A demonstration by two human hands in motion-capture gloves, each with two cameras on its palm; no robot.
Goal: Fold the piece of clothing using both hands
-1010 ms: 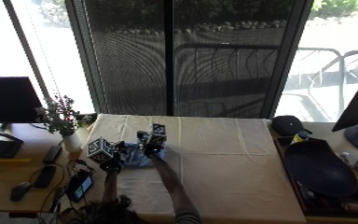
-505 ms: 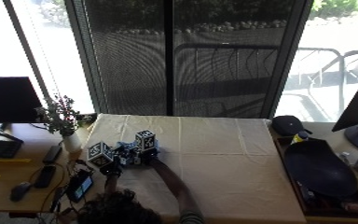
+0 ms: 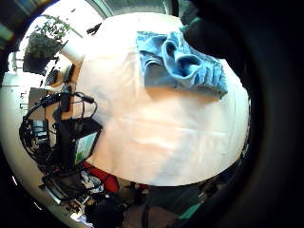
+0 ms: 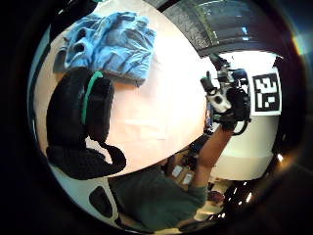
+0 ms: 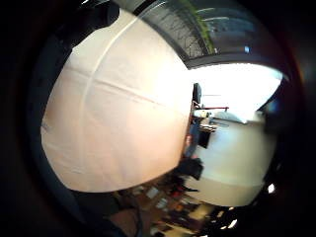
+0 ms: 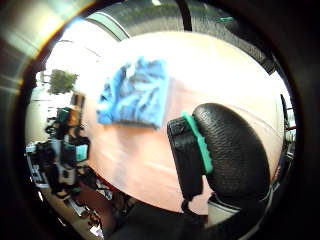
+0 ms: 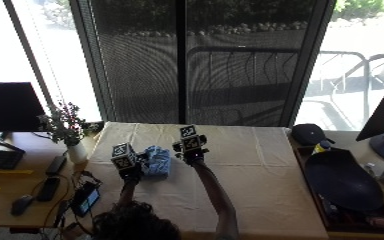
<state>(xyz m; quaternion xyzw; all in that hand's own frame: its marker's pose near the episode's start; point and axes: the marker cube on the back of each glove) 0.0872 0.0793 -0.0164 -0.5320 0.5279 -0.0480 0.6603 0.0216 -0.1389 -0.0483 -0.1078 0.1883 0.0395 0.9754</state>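
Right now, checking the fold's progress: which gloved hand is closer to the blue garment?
The left hand, right beside the crumpled blue cloth garment on the cream tablecloth; the right hand is lifted clear of it.

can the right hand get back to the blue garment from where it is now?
Probably yes. The right hand is lifted beside the folded blue garment, which lies bare on the tablecloth with nothing between them.

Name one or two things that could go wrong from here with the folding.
1. The cloth lies bunched and rumpled, both hands off it; left so, the fold may end uneven.
2. It lies near the table edge beside the plant and cables; a wide sweep of the left hand might knock them.
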